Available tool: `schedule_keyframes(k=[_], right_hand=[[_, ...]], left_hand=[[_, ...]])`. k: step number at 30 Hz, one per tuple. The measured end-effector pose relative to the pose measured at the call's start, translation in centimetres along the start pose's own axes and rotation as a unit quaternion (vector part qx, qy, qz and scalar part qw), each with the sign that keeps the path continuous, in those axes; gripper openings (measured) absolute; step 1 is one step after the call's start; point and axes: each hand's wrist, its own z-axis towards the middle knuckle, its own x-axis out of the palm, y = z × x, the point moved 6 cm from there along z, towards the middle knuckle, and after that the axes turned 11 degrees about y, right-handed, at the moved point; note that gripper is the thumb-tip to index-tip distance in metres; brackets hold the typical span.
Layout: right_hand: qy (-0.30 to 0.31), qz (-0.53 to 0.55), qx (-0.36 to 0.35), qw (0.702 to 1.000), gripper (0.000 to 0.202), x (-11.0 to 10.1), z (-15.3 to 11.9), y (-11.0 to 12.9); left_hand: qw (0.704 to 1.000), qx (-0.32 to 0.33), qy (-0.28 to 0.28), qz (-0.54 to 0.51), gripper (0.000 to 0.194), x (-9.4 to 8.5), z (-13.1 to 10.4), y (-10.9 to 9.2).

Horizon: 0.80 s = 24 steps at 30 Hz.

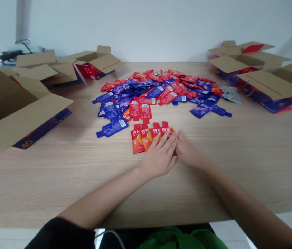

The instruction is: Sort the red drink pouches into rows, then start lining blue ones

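Note:
Several red sachets (137,141) with orange fruit prints lie overlapping in a row on the table, their narrow necks pointing away from me. My left hand (160,155) rests palm down over the right part of this row, fingers stretched out and slightly spread. Close against its fingertips, at the row's right end, is my right hand (186,149). Its fingers are mostly hidden by the left hand, so I cannot see whether they grip a sachet. Beyond the row spreads a heap of mixed red sachets (145,111) and blue sachets (111,110). One blue sachet (112,128) lies left of the row.
Open cardboard boxes stand on both sides: a large box (44,129) at near left, others (101,65) behind it, and more (267,98) at right. A grey-white plastic packet (231,94) lies right of the heap. The wooden table (65,180) meets a white wall.

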Motion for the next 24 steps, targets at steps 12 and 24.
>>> schedule_keyframes(k=[12,24], right_hand=[[0.003,-0.185,0.073,0.980,0.065,-11.9,14.1,-13.0],[0.002,-0.306,0.142,0.941,0.041,-11.5,19.1,-14.8]], left_hand=[[0.997,-0.022,0.061,-0.029,0.058,3.5,2.4,0.8],[0.994,-0.024,0.106,-0.024,0.067,3.1,2.5,0.5]])
